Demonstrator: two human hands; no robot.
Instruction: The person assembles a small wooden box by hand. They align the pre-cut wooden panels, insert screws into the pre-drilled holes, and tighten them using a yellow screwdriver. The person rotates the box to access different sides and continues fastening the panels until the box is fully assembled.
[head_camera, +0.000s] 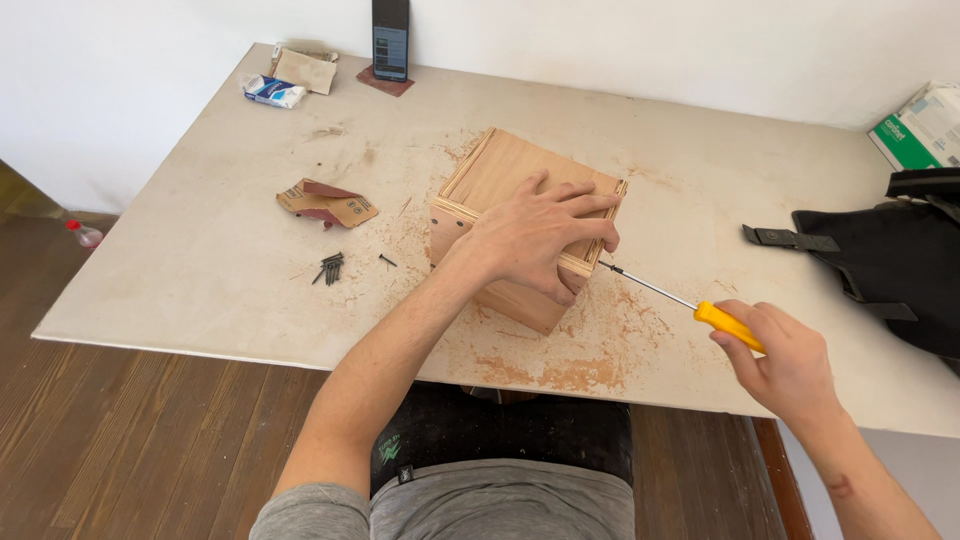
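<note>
A pale bench (200, 270), dusted with reddish sawdust and set against a white wall, carried the work as a person leaned over it from a dark seat. A black bag (890, 270) with loose straps lay at the far right edge, well apart from the work, with a green-and-white carton (920, 125) behind it in the corner. Near the middle of the bench sat a plywood box (500, 170), turned at an angle so that one side faced the right hand. The left hand (535, 235) lay flat across the box's top, fingers spread and curled over the far rim, seemingly pressing down to keep it from sliding. The right hand (785, 365) was closed around the yellow handle of a screwdriver (700, 310), its thin shaft held nearly level with the tip meeting the box's side just below the left fingers, a hold that looked suited to driving a screw sideways into the wood. A phone (390, 40) stood upright against the wall at the back, propped on a small brown pad. Torn sandpaper (325, 203) lay left of the box, with a tissue pack (273, 91) further back. A small heap of dark screws (330, 268) waited near the sandpaper, within reach of the left arm.
</note>
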